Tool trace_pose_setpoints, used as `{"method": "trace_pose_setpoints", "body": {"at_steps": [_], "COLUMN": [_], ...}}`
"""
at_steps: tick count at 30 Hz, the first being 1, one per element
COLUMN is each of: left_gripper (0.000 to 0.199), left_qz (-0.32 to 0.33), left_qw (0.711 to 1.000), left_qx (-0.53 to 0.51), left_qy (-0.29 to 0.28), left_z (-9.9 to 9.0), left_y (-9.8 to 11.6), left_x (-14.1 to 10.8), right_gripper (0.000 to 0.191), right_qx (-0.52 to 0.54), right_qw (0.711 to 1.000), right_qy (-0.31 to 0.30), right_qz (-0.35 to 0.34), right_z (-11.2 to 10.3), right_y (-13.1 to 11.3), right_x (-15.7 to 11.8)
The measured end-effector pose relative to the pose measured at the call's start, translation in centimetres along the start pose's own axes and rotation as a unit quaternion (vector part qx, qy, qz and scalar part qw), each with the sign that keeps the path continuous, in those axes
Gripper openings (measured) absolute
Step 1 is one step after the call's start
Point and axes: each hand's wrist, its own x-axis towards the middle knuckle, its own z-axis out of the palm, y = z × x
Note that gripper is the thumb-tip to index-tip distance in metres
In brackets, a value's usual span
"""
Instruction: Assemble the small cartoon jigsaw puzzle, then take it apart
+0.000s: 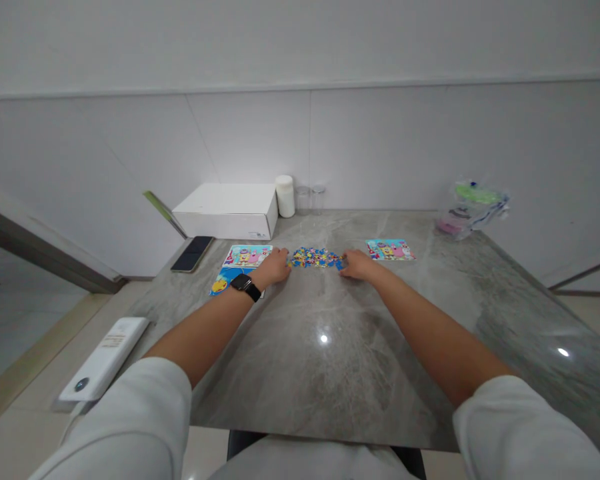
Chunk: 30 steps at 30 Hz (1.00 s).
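A heap of small colourful jigsaw puzzle pieces [316, 257] lies on the grey marbled table [325, 380]. At its left end rests my left hand [277, 265], fingertips touching the outer pieces, fingers loosely bent and apart. My right hand [358, 264] is at the opposite end, thumb and fingers spread beside some blue pieces. A cartoon picture card [248, 255] and a blue picture card with a yellow figure [230, 280] lie by my left wrist, partly covered by it. Another cartoon picture card [391, 250] lies just beyond my right hand.
A white box [225, 210], a white bottle [285, 197] and two clear glasses [311, 200] stand along the wall. A phone [193, 254] lies at the left edge, near a white power strip-like device [105, 360]. A plastic bag [473, 208] sits at the back right.
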Motion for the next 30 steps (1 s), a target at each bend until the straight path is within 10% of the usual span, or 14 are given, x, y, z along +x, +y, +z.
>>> {"method": "trace_pose_setpoints", "body": {"at_steps": [19, 30], "left_gripper": [0.038, 0.041], "left_qz": [0.060, 0.152], "left_qw": [0.997, 0.987], "left_qx": [-0.036, -0.030], "left_qy": [0.038, 0.052], "left_z": [0.9, -0.5], "left_y": [-1.4, 1.3], "left_x": [5.8, 0.1], "right_gripper": [0.049, 0.024], "right_qx": [0.027, 0.033], "right_qw": [0.999, 0.991], "right_qy": [-0.014, 0.019], "right_qz": [-0.041, -0.129], "right_z": [-2.5, -1.3], "right_y": [-3.7, -0.9], "right_x": [7.0, 3.1]}}
